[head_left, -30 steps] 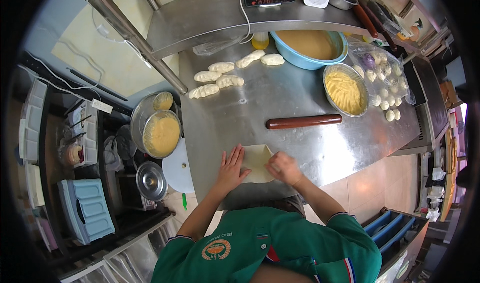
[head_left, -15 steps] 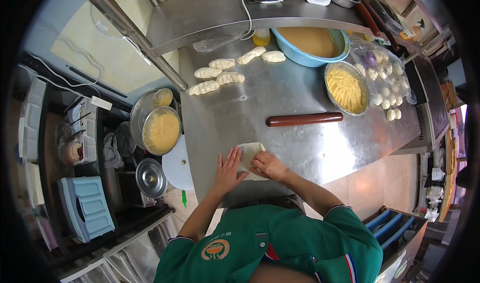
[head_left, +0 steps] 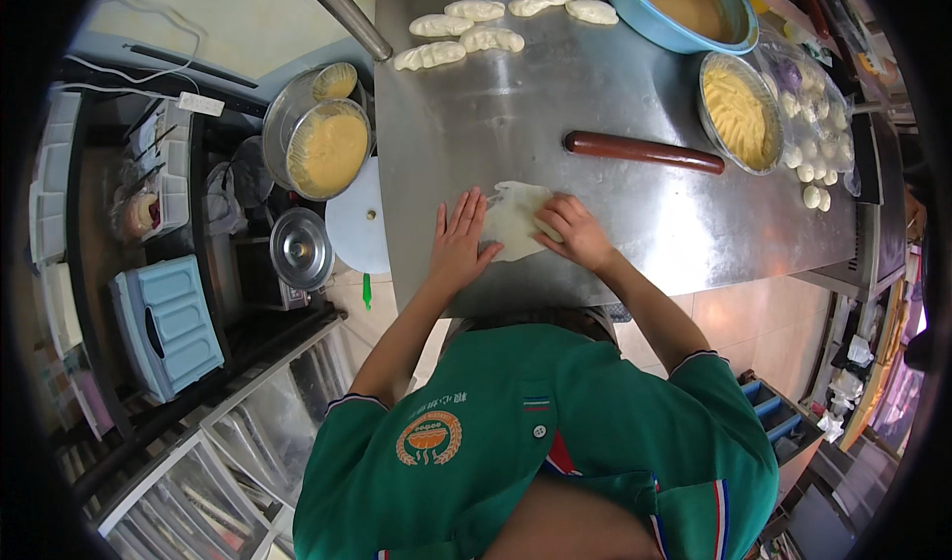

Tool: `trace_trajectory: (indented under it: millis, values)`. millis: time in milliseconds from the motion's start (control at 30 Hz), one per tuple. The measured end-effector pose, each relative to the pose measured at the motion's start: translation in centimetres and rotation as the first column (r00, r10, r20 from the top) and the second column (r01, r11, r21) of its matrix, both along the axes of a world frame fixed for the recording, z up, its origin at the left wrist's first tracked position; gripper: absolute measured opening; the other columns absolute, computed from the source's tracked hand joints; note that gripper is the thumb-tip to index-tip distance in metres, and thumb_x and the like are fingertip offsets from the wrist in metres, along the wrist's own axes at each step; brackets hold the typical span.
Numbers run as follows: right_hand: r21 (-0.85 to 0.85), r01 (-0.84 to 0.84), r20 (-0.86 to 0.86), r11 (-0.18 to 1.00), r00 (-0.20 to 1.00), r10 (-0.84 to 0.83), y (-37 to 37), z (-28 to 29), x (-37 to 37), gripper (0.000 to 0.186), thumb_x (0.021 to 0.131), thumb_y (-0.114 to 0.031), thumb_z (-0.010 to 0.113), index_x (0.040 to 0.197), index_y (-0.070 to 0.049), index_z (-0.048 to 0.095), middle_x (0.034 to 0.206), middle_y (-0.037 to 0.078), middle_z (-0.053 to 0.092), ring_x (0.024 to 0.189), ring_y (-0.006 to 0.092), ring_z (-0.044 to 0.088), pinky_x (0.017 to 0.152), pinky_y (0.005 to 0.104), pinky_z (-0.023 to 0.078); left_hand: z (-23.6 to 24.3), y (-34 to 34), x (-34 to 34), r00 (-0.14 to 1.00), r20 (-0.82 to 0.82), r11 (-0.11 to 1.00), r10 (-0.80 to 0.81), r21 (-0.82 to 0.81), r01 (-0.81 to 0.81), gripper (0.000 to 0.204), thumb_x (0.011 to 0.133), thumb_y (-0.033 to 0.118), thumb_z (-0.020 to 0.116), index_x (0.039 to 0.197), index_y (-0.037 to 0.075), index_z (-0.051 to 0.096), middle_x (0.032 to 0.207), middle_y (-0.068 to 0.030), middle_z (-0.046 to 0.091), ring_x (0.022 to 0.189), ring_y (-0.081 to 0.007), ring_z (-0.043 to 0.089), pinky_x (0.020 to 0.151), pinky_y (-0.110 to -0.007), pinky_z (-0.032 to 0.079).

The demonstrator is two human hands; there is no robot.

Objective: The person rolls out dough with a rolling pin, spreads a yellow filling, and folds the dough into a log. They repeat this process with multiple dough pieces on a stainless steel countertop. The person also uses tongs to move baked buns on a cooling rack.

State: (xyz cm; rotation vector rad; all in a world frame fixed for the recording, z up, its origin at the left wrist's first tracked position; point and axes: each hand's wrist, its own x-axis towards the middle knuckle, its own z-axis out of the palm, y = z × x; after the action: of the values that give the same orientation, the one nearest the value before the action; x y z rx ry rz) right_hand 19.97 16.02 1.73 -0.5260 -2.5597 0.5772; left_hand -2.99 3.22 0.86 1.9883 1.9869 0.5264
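Working a thin dough sheet [head_left: 511,218] near the steel table's [head_left: 446,114] near edge appears in hand. Left hand [head_left: 458,248]: spread flat, gripping nothing, at its left edge. Right hand [head_left: 577,233]: fingers curled over its right side; grip unclear. Next move calls for gentle, even handling.
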Motion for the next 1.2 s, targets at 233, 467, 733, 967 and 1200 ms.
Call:
trace_trajectory:
  millis: [233, 467, 733, 967, 1200]
  values:
    - [0.062, 0.291, -0.141, 0.955, 0.950, -0.280, 2.3, 0.3, -0.3, 0.040, 0.074, -0.012, 0.080, 0.110, -0.006, 0.062, 0.105, 0.013, 0.061, 0.096, 0.0338, 0.060, 0.084, 0.0457, 0.050, -0.3, 1.4, 1.3, 0.997, -0.057, 0.998, -0.059, 0.017, 0.060, 0.088, 0.090, 0.047, 0.064, 0.156, 0.001, 0.028, 0.164, -0.0142, 0.027, 0.151, -0.0295, 0.027, 0.120, -0.059, 0.017]
    - [-0.049, 0.177, -0.134, 0.983, 0.974, -0.182, -0.9, -0.7, -3.0, 0.046, 0.076, -0.016, 0.081, 0.116, -0.005, 0.062, 0.122, 0.017, 0.060, 0.113, 0.0388, 0.058, 0.102, 0.0494, 0.047, -0.1, 3.1, 2.2, 0.986, 0.137, 0.994, -0.096, -0.047, 0.104, 0.079, 0.094, 0.029, 0.060, 0.156, -0.003, 0.023, 0.159, -0.0225, 0.033, 0.146, -0.0371, 0.034, 0.120, -0.054, 0.024]
    - [-0.096, 0.328, -0.099, 0.940, 0.936, -0.337, -0.3, 0.4, -2.7, 0.044, 0.076, -0.011, 0.077, 0.116, -0.005, 0.062, 0.123, 0.017, 0.058, 0.111, 0.0384, 0.057, 0.096, 0.0470, 0.049, 0.0, 3.2, 2.5, 0.856, 0.503, 0.992, -0.120, 0.082, 0.091, 0.076, 0.092, 0.014, 0.058, 0.156, -0.004, 0.022, 0.154, -0.0270, 0.037, 0.139, -0.0429, 0.041, 0.116, -0.046, 0.033]
    - [-0.131, 0.195, -0.135, 0.972, 0.968, -0.213, -2.8, 0.0, -4.6, 0.049, 0.079, -0.007, 0.073, 0.126, -0.006, 0.060, 0.129, 0.018, 0.055, 0.119, 0.0391, 0.054, 0.107, 0.0497, 0.043, -1.4, 1.1, 2.2, 0.638, 0.770, 0.938, -0.003, 0.223, -0.264, 0.068, 0.097, 0.016, 0.051, 0.156, -0.002, 0.023, 0.157, -0.0239, 0.034, 0.142, -0.0379, 0.039, 0.116, -0.046, 0.033]
    - [-0.055, 0.330, 0.069, 0.942, 0.943, -0.326, -3.9, 0.6, -5.6, 0.052, 0.081, -0.005, 0.070, 0.132, -0.006, 0.056, 0.137, 0.021, 0.050, 0.125, 0.0382, 0.051, 0.111, 0.0465, 0.040, -0.2, -0.9, -0.8, 0.645, 0.757, 0.926, 0.107, 0.161, -0.342, 0.058, 0.101, 0.018, 0.047, 0.153, -0.003, 0.031, 0.158, -0.0220, 0.033, 0.145, -0.0350, 0.036, 0.119, -0.044, 0.028]
